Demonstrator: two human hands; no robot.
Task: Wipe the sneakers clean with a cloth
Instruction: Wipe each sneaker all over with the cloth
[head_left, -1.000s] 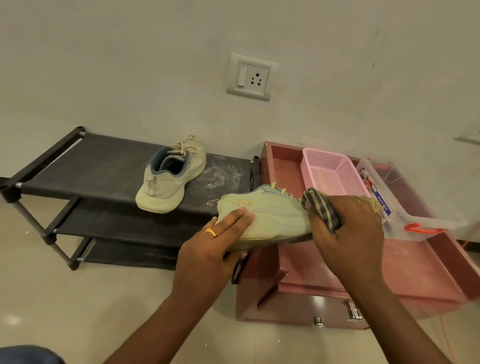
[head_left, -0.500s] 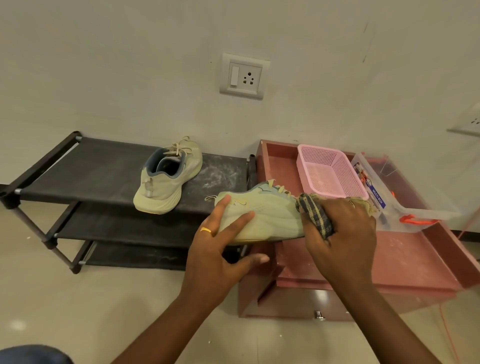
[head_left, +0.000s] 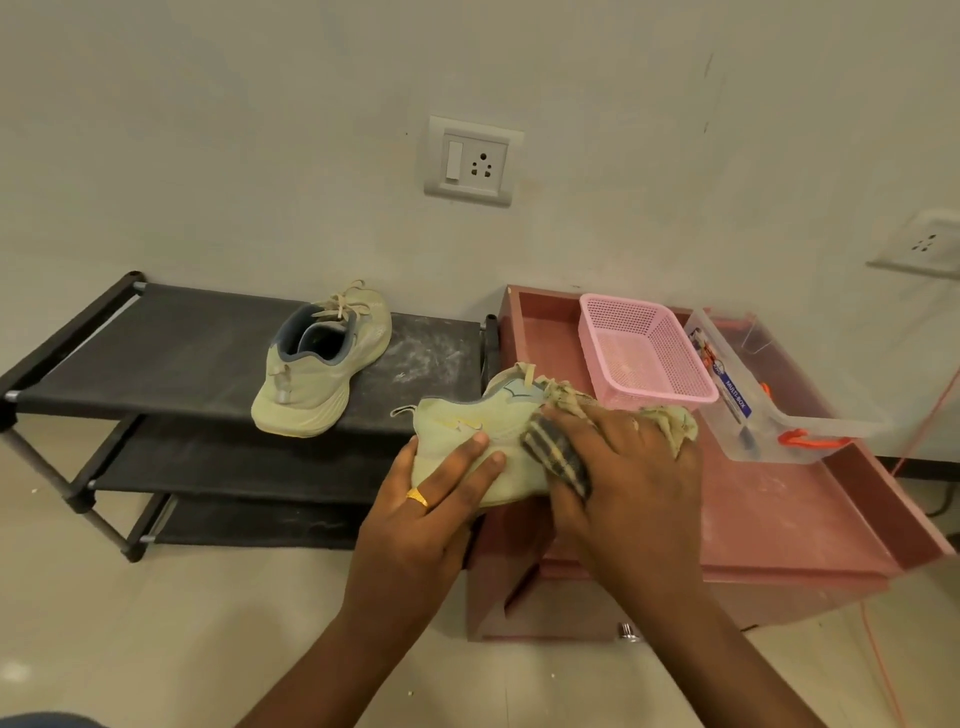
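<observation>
The left hand (head_left: 431, 514), with a gold ring (head_left: 417, 498) on 1 finger, has its grip clamped on the heel end of a pale green sneaker (head_left: 467, 431). It holds the sneaker on its side in the air, over the gap between the shoe rack (head_left: 156, 353) and the pink cabinet (head_left: 779, 519). The right hand (head_left: 623, 483) has its grip closed on a dark checked cloth (head_left: 558, 457), fingers curled over it and pressing it to the sneaker's side near the middle. A frayed pale fringe shows past the knuckles; whether it is cloth or lace I cannot tell. A small mark sits on the sneaker's side, too faint to read.

The second sneaker (head_left: 317, 364) of the pair stands upright on the top tier of the black 3-tier rack, toe toward the wall and laces loose. White dusty smears lie beside it on the fabric.

On the cabinet's tray-like surface a pink mesh basket (head_left: 649, 353) stands next to a clear plastic box (head_left: 810, 410). The box carries a blue strip that reads "MULTI-BOX" and has an orange latch (head_left: 810, 439) at its near end. Smaller print on the label is too small to read.

A white switch and socket plate (head_left: 472, 161) is on the wall above, and another socket (head_left: 924, 244) sits at the right edge. A thin orange cord (head_left: 930, 415) runs down the right side.
</observation>
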